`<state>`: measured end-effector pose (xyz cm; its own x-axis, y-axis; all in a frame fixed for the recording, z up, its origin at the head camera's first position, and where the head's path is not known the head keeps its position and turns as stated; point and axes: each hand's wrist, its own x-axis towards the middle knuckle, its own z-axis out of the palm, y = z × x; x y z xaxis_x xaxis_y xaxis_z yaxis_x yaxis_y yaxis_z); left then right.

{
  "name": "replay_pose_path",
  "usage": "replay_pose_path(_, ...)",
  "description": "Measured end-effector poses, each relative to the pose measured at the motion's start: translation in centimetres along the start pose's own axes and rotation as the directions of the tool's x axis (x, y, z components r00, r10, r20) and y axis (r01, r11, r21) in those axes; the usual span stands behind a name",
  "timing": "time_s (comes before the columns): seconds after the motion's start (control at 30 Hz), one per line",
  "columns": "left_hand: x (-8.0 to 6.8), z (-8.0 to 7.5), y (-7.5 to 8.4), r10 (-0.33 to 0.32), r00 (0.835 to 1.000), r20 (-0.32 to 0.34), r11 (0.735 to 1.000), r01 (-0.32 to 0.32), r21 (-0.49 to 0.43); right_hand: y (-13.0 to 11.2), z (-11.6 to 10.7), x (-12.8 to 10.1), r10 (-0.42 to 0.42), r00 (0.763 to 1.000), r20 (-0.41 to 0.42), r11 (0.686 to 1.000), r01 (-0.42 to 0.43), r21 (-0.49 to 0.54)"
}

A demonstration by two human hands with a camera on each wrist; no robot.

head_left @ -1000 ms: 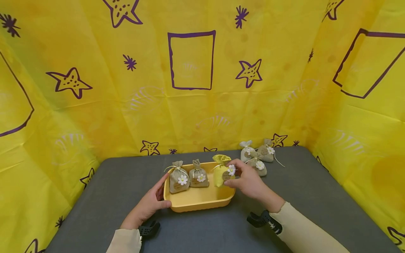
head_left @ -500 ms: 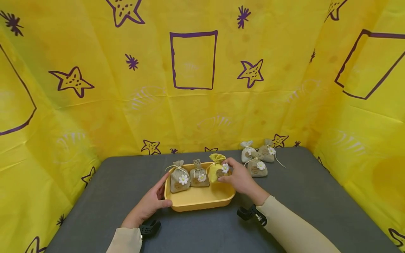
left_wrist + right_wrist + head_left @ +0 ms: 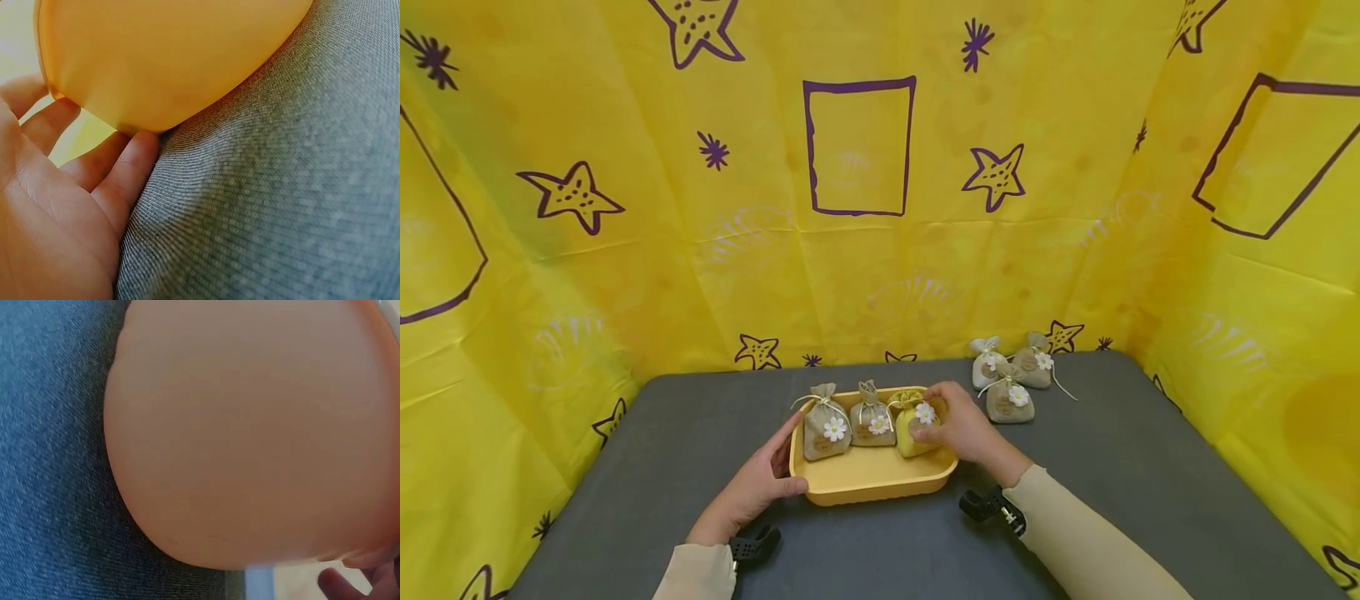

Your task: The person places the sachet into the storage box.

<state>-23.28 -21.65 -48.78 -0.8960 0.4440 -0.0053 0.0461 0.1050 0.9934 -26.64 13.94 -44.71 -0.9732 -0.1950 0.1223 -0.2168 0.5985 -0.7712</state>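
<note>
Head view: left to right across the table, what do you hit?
left hand → burlap sachet → second burlap sachet → yellow sachet → right hand → cluster of three sachets

- Head view: bright, even, diffuse light; yellow backdrop point(image 3: 880, 250) glows evenly, no glare or hot spots.
- Shadows soft and short, only a faint dark edge under the tray point(image 3: 872, 487) on the grey table point(image 3: 625, 467).
- Wide-angle lens: backdrop lines bow toward the frame edges; centre sharp.
- Left wrist view: fabric weave crisp, tray wall point(image 3: 169, 56) soft, palm point(image 3: 50, 219) slightly blurred.
- Right wrist view: tray point(image 3: 250, 425) fills the frame, badly out of focus; cloth sharper at left.
</note>
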Motion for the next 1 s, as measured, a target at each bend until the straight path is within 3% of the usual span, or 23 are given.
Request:
replay_pose_path(0.17,0.0,0.1,0.0,0.009,1.0,0.004,1.0,-0.009,0.001,0.2,-0.1,-0.2,-0.027,0.999,0.042,1.0,0.026,0.013)
replay_pose_path(0.43,0.1,0.2,0.0,0.0,1.0,0.001,1.0,0.0,0.007,0.6,-0.1,-0.5,-0.044,0.999,0.011,0.999,0.043,0.029)
replay_pose_path(0.63,0.1,0.3,-0.1,0.0,1.0,0.0,1.0,0.0,0.007,0.7,-0.5,-1.9,0.027,0.998,-0.048,0.983,-0.018,0.184)
replay_pose_path(0.8,0.1,0.1,-0.1,0.009,1.0,0.011,1.0,-0.008,-0.009,1.0,-1.4,-3.7,0.137,0.977,-0.161,0.912,-0.061,0.406)
replay_pose_path(0.9,0.0,0.0,-0.1,0.009,1.0,0.009,1.0,-0.009,-0.004,1.2,-2.0,-4.6,0.217,0.95,-0.225,0.834,-0.061,0.548)
replay_pose_path(1.0,0.0,-0.1,0.0,0.008,1.0,0.009,1.0,-0.008,0.008,1.7,-2.5,-5.5,0.305,0.924,-0.229,0.745,-0.082,0.662)
